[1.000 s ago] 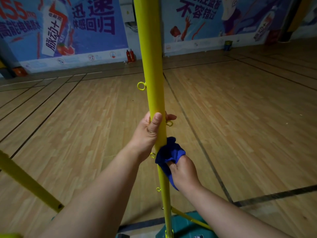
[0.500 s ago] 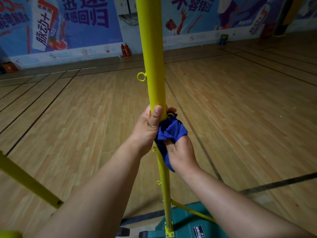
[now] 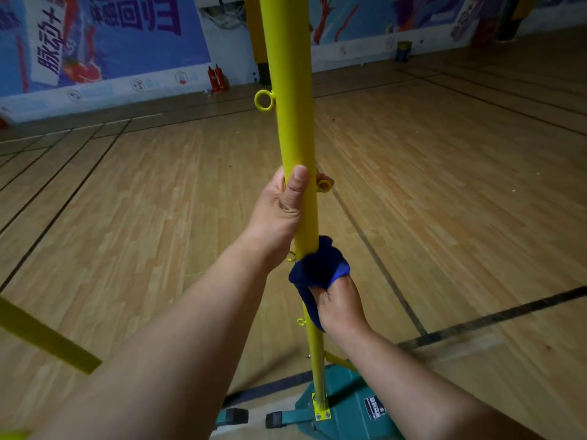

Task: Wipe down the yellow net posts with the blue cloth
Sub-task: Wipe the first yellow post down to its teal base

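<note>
Gripping the yellow post (image 3: 292, 128) about halfway up, the left hand (image 3: 279, 214) has its thumb laid up the front of the tube and its fingers curled round the back. Just below it, the right hand (image 3: 340, 308) clutches the blue cloth (image 3: 317, 271), which is bunched against the post's right side and wraps partly round it. Cloth and left wrist sit close together, nearly touching. The post stands upright on a green base (image 3: 346, 404) on the wooden floor (image 3: 444, 185). Small yellow rings (image 3: 263, 100) stick out from the post above, between and below the hands.
</note>
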